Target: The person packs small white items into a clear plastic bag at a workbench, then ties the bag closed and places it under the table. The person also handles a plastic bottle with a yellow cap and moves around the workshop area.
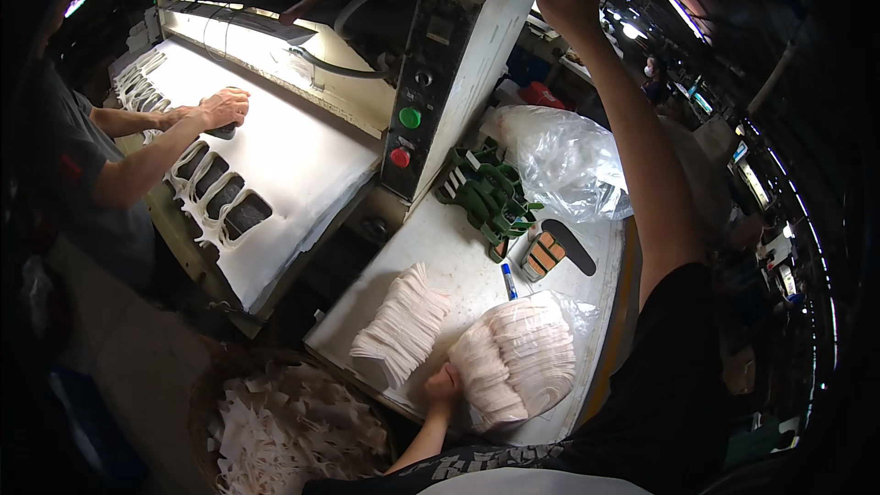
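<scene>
My right hand (561, 0) is raised at the top, next to the pale top of a machine's control box. Its fingers are closed around a slim blue pen, mostly hidden by them. Low on the white table, my left hand (444, 385) is curled against the side of a clear plastic bag (518, 357) packed with stacked thin white pieces. Whether its fingers grip anything is hidden. Left of the bag lies a loose stack of similar white pieces (401, 323). A blue and white marker (509, 281) rests behind the bag.
Green cutting dies (490, 197), a taped block (543, 257), a dark flat insole shape (570, 246) and a crumpled clear bag (568, 160) occupy the table's far part. A co-worker's hands (220, 110) press on a white sheet (302, 128) at left. Scraps fill a basket (293, 422) below.
</scene>
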Demonstrator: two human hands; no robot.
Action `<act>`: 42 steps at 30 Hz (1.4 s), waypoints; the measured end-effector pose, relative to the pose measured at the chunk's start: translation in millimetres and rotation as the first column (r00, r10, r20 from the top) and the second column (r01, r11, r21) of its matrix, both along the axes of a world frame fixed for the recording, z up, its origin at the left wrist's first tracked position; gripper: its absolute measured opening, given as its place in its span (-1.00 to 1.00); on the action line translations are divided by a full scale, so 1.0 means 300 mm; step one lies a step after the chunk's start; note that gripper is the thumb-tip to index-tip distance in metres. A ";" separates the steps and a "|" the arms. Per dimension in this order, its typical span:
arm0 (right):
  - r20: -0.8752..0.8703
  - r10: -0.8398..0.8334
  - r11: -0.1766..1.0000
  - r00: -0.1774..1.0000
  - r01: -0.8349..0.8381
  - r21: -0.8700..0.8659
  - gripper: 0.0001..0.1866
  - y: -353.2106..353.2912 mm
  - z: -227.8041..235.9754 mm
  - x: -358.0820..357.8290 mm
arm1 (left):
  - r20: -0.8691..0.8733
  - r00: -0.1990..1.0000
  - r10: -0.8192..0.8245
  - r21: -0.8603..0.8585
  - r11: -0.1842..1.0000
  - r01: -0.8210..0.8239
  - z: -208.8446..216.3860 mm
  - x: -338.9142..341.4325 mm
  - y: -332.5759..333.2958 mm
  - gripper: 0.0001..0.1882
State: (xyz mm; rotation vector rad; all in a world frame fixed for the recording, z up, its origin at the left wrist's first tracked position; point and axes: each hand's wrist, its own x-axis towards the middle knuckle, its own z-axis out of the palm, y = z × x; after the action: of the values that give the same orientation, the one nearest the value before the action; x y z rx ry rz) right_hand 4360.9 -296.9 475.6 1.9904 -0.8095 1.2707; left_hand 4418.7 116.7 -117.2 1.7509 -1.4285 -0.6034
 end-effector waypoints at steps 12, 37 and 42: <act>-0.144 -0.182 0.964 0.973 0.147 -0.223 -0.79 -0.046 -0.046 -0.023 | 0.028 1.000 0.009 -0.031 0.999 -0.008 0.031 -0.007 -0.045 -0.54; 0.044 0.249 0.378 0.968 -0.139 0.915 -0.70 1.266 -0.751 -0.732 | -0.291 0.956 0.026 0.102 0.995 0.004 0.056 0.081 -0.006 -0.42; 0.104 0.302 0.325 0.948 -0.205 0.923 -0.65 1.425 -0.801 -1.026 | -0.044 0.988 0.151 0.173 0.975 -0.141 0.125 0.031 0.142 -0.46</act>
State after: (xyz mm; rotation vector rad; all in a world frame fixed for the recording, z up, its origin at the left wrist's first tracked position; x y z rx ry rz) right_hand 4053.2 130.8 235.2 3.1833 -1.4367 0.8762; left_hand 4427.8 159.2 -79.8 1.9366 -1.2263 -0.7068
